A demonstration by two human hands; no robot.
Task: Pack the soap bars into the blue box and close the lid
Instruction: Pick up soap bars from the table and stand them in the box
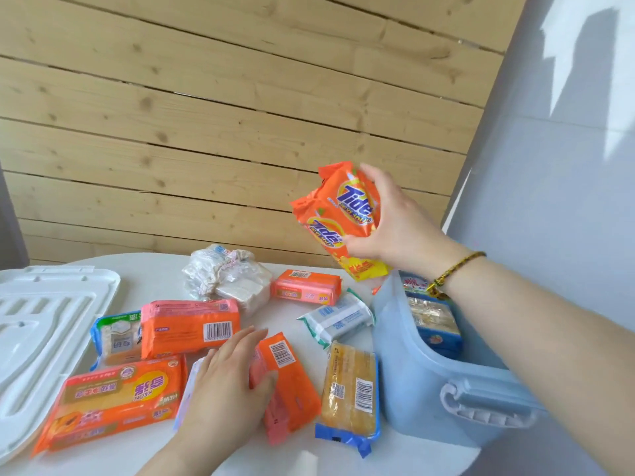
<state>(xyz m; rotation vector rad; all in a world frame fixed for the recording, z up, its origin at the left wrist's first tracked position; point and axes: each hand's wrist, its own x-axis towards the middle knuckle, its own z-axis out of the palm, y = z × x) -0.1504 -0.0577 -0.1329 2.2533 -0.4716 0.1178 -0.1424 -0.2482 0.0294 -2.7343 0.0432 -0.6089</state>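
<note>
My right hand [395, 221] grips an orange Tide soap pack [343, 214] in the air, above the far left corner of the open blue box [422, 383]. Inside the box lie a yellow bar in a blue wrapper [434, 321] and another pack [414, 281] behind it. My left hand [226, 383] rests flat with straight fingers on an orange-pink soap bar [288, 383] on the white table [165, 269]. Several more wrapped bars lie around it: a big orange pack [113, 403], an orange one [190, 326], a yellow one [352, 389].
The white lid [44, 334] lies at the table's left edge. A crumpled clear plastic bag with pale bars [230, 273] sits at the back, with a pink-orange bar [307, 286] and a white-green bar [338, 317] nearby. A wooden plank wall stands behind.
</note>
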